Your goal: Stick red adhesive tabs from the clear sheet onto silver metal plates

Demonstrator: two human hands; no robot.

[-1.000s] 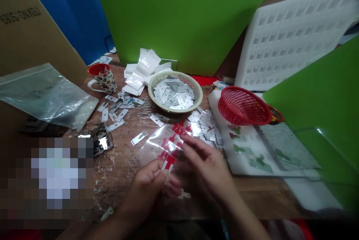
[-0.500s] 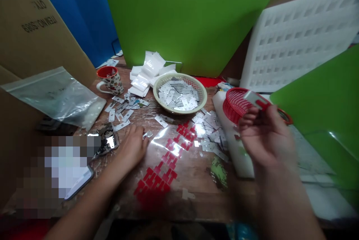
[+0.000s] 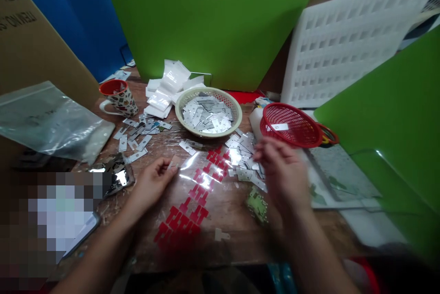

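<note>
My left hand (image 3: 151,183) rests on the wooden table and pinches a small metal plate (image 3: 173,163) between thumb and fingers, at the left edge of a clear sheet carrying red stickers (image 3: 198,189). My right hand (image 3: 282,171) hovers, slightly blurred, beside a loose pile of metal plates (image 3: 242,151), its fingers loosely apart with nothing seen in them. Just behind it stands a red basket (image 3: 295,134) with one plate (image 3: 279,126) lying inside.
A beige basket (image 3: 181,120) full of metal plates sits at centre back, with a patterned mug (image 3: 119,98), white packets (image 3: 169,84) and scattered plates (image 3: 137,133) to its left. A plastic bag (image 3: 48,120) lies far left. A white foam tray (image 3: 354,42) and green panels (image 3: 395,115) stand right.
My right hand carried a plate to the red basket, left it inside, and came back toward the pile. My left hand let go of the sticker sheet and picked up a plate from the table.
</note>
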